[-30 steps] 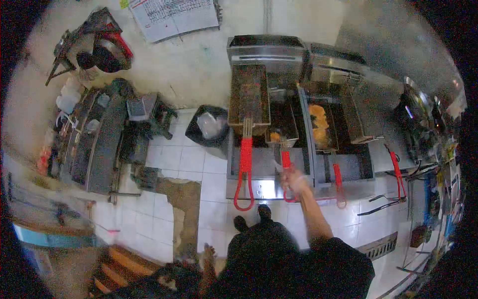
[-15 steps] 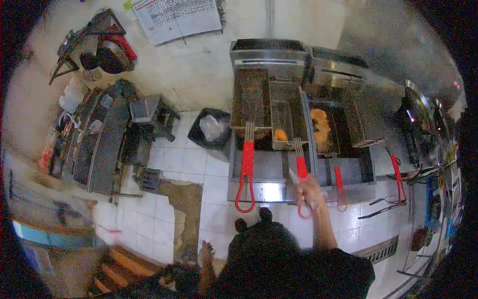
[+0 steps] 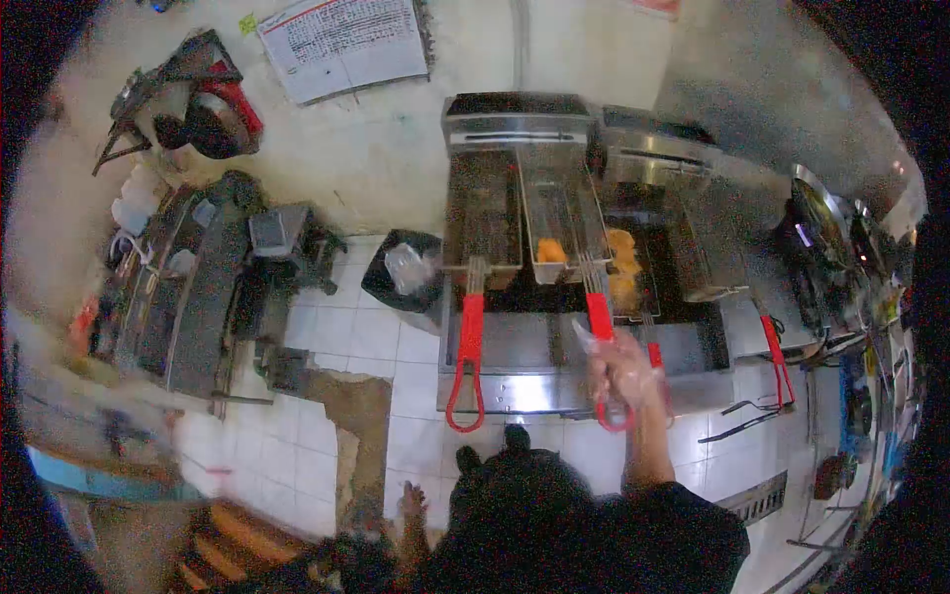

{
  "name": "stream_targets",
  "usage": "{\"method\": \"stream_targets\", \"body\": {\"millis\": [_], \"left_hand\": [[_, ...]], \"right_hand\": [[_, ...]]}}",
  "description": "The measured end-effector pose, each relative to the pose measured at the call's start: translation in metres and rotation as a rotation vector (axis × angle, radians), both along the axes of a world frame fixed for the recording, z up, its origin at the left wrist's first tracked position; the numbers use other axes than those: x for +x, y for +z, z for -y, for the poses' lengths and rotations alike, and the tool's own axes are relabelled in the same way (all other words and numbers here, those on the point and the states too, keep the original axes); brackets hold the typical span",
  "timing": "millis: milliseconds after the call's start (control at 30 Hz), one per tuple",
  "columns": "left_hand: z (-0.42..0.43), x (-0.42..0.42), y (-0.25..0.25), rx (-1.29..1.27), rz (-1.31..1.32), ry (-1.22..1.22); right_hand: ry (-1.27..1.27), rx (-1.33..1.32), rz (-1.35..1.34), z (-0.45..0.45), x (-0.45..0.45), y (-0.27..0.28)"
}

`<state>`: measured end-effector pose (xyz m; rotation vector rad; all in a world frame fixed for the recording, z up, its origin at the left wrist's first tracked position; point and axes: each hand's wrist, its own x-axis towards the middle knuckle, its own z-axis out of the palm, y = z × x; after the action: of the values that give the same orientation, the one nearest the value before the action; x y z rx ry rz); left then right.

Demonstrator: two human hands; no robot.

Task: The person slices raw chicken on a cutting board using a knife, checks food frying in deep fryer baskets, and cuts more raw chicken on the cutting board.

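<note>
My right hand, in what looks like a clear plastic glove, is closed round the red handle of a wire fryer basket. An orange fried piece lies in that basket's near end, and the basket sits raised over the left fryer. My left hand hangs low beside my body, fingers apart, with nothing in it. Left of the held basket is another fryer basket with a red handle. Golden food lies in a basket in the right fryer, its red handle partly behind my right hand.
A raised basket stands at the right, near tongs. A black bin with a clear bag is left of the fryers. Pans hang on the wall near a paper sheet. Brown patched floor lies at lower left.
My right hand has shifted the held basket back toward the wall relative to the fryer, and the orange piece moved with it. The camera view has shifted slightly. My left hand stays low.
</note>
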<state>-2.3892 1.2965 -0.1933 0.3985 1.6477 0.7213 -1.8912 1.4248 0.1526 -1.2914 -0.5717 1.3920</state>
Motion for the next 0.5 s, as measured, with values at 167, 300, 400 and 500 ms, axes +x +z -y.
{"method": "stream_targets", "body": {"millis": [167,300,400,500], "left_hand": [[0.031,-0.006,-0.028,0.325,0.071,0.027],[0.057,-0.013,-0.017,0.218,0.185,0.134],[0.059,-0.028,-0.026,0.045,0.192,0.059],[0.037,-0.035,-0.043,0.079,0.221,-0.016]], "right_hand": [[-0.013,0.105,-0.127,-0.013,-0.024,0.013],[-0.056,0.034,-0.033,-0.007,-0.023,0.008],[-0.143,0.071,-0.254,0.006,-0.018,-0.005],[-0.338,0.085,-0.137,0.038,0.012,-0.081]]}}
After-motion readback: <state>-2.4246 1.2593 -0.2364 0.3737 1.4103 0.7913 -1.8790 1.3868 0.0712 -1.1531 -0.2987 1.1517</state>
